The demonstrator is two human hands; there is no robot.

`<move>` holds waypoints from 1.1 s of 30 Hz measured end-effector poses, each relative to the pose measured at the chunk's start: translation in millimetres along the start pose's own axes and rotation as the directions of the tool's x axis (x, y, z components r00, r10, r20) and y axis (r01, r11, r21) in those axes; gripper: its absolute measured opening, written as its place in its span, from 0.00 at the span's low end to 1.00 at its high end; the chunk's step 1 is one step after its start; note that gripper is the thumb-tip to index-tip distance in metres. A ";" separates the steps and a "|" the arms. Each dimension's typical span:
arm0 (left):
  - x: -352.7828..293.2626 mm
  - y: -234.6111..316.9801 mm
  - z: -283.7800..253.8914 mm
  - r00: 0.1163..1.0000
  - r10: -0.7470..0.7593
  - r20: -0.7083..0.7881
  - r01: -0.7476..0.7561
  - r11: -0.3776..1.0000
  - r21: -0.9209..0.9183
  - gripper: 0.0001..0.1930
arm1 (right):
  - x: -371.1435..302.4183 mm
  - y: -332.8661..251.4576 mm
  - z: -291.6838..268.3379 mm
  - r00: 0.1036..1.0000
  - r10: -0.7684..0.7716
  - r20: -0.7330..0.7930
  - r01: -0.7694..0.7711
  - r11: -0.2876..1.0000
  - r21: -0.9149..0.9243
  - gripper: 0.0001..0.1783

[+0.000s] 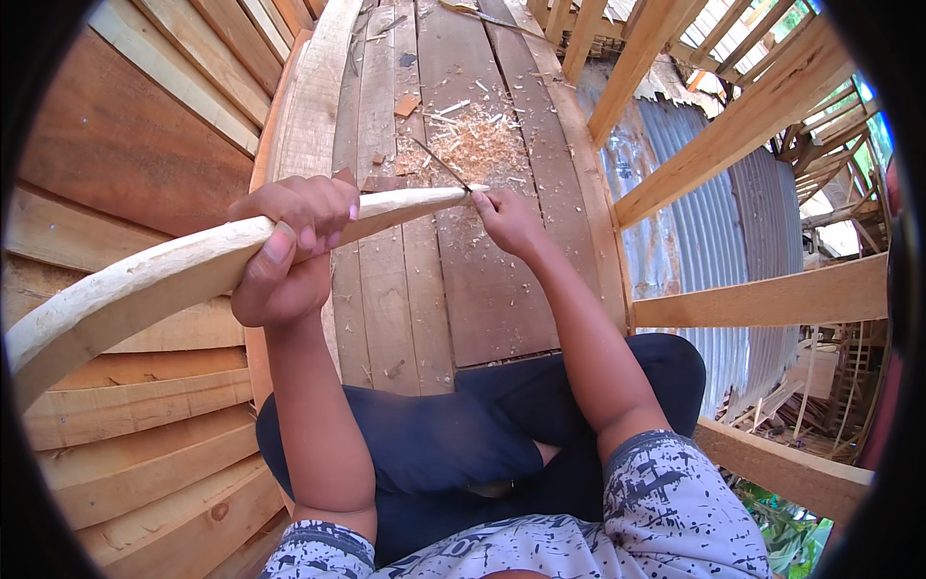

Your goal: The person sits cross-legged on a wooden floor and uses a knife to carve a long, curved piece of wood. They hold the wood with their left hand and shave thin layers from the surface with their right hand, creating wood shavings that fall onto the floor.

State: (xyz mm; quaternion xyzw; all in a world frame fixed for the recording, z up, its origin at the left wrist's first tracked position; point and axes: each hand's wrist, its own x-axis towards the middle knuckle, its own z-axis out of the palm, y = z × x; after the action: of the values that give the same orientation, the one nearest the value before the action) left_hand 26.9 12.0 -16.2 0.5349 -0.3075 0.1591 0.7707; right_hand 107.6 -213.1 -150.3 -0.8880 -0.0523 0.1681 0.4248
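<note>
A long pale wooden strip (145,261), with a rough-cut upper face, runs from the left rim to the middle of the view, tapering toward its far end. My left hand (294,236) is closed around it, thumb on the near side and fingers over the top. At the tapered tip, my right hand (503,220) is closed on a slim dark knife (442,162). Its narrow blade sticks out up and to the left, beside the strip's tip. The handle is hidden in my fingers.
Wood shavings (482,140) lie heaped on the plank floor (502,299) ahead, with scattered chips around. Stacked boards (145,415) line the left side. At right stand wooden railing posts (733,121), with corrugated metal sheets (704,222) beyond. My crossed legs (434,434) are below.
</note>
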 end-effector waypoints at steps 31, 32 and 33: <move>-4.9 4.0 -0.1 0.999 -0.034 -0.005 0.034 0.998 0.052 0.11 | -2.1 -8.1 -7.2 0.988 -0.138 0.070 0.144 0.986 -0.090 0.26; -4.4 3.9 1.0 1.000 -0.031 0.000 0.031 0.999 0.042 0.11 | -11.1 -20.4 -14.2 0.980 -0.165 0.107 0.178 0.976 -0.128 0.26; -2.5 3.9 1.6 1.000 -0.029 0.005 0.029 0.999 0.033 0.11 | -9.8 -16.2 -12.7 0.957 -0.238 0.165 0.245 0.969 -0.022 0.25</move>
State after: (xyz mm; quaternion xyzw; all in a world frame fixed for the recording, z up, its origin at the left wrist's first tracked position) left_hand 22.3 12.2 -14.5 0.5523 -0.2991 0.1514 0.7633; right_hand 103.6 -214.5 -127.9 -0.8672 -0.1979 0.1850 0.4179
